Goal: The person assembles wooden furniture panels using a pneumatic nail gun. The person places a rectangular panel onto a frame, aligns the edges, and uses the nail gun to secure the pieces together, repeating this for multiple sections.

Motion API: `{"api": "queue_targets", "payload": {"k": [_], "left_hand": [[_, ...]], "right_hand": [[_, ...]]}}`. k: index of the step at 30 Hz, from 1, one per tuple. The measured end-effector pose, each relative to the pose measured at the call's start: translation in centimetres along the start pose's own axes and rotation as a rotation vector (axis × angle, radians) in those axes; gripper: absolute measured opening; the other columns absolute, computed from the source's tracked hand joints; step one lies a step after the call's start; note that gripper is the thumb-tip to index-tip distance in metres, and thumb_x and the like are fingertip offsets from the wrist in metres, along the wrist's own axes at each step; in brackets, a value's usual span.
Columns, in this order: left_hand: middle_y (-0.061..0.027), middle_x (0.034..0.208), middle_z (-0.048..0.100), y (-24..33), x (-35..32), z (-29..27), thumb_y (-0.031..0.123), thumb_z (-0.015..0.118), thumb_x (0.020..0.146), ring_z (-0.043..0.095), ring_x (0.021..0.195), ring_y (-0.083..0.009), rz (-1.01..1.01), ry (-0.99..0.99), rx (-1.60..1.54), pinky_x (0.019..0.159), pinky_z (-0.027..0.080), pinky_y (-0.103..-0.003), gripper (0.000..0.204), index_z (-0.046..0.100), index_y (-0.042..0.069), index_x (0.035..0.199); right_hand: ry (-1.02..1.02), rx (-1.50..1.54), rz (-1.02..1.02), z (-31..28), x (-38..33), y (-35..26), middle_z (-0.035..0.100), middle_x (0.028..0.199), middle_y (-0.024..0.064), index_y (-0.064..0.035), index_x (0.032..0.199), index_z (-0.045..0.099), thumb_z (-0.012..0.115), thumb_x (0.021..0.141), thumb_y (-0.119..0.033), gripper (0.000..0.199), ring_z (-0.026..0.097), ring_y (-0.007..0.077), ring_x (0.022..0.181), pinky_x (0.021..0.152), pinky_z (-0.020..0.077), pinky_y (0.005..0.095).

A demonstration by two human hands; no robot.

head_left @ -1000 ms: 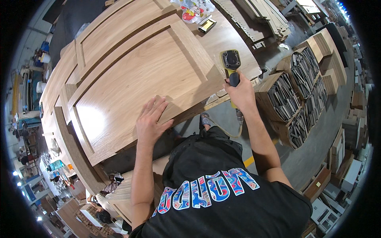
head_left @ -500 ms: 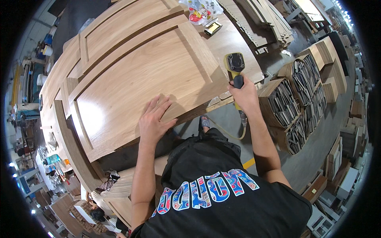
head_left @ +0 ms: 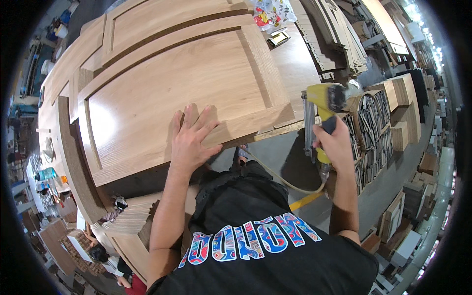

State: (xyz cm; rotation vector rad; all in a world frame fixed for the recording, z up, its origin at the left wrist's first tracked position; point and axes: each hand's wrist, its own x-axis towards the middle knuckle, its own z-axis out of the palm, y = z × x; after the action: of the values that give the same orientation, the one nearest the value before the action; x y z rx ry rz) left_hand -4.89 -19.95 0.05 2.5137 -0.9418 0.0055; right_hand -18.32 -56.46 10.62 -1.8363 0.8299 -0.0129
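Nail gun (head_left: 319,101), yellow w/ black cap & grip, is up in the right hand (head_left: 339,142), off the R end of the framed wood panel (head_left: 172,88) & near the tabletop (head_left: 301,66) corner, apparently touching neither. That hand is wrapped round the handle, closed on it; can't tell if a finger's on the trigger. The left hand (head_left: 191,140) lies flat on the panel's near side, fingers spread, gripping nothing.

Handling, est.: gun prob. fairly heavy, rigid, top-heavy b/c the bulk sits above the grip; best held by the handle, off the metal magazine (head_left: 309,128). Air hose (head_left: 294,188) at the handle's base looks flexible, prob. drags a bit. Panel looks stiff & bulky, smooth face maybe slightly slippery, edges prob. dent-prone; take it by opp. frame edges, 2 hands, not by the recessed centre.

Writing: big multicolour letters across the black shirt (head_left: 275,269); red/yellow cartoon print + small characters on the plastic bag (head_left: 273,14) at the tabletop's far side. No legible label on gun, panel or the small yellow-and-dark item (head_left: 279,38) by the bag.
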Motion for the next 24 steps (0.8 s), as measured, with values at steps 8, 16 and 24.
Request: {"api": "queue_targets", "payload": {"k": [8,16,24], "left_hand": [[0.0022,0.169,0.062,0.0,0.2,-0.1,0.031,0.1,0.068,0.043,0.165,-0.0397,-0.005,0.008,-0.034,0.135,0.03,-0.061,0.067,0.082,0.027,0.132],[0.0035,0.172,0.059,-0.4,0.1,0.0,0.033,0.1,0.07,0.039,0.167,-0.0387,-0.029,-0.003,-0.072,0.138,0.028,-0.063,0.066,0.082,0.026,0.133],[0.0045,0.173,0.058,-0.2,0.0,0.1,0.035,0.1,0.072,0.036,0.169,-0.037,-0.05,-0.029,-0.071,0.14,0.025,-0.062,0.066,0.081,0.028,0.135]], "right_hand": [[-0.27,0.157,0.227,-1.4,-1.9,-2.1,0.067,0.08,0.0,0.0012,0.126,0.074,0.076,0.097,0.002,0.029,0.063,0.0101,0.061,0.057,0.0535,0.0299],[-0.267,-0.008,0.208,0.2,-1.7,-3.3,0.066,0.08,-0.0003,0.0014,0.129,0.073,0.074,0.097,0.002,0.032,0.061,0.009,0.062,0.059,0.0498,0.0273],[-0.333,-0.201,0.193,0.4,-1.2,-5.4,0.068,0.085,0.0015,0.0033,0.129,0.072,0.074,0.098,-0.003,0.031,0.062,0.0099,0.064,0.061,0.0518,0.0295]]}}
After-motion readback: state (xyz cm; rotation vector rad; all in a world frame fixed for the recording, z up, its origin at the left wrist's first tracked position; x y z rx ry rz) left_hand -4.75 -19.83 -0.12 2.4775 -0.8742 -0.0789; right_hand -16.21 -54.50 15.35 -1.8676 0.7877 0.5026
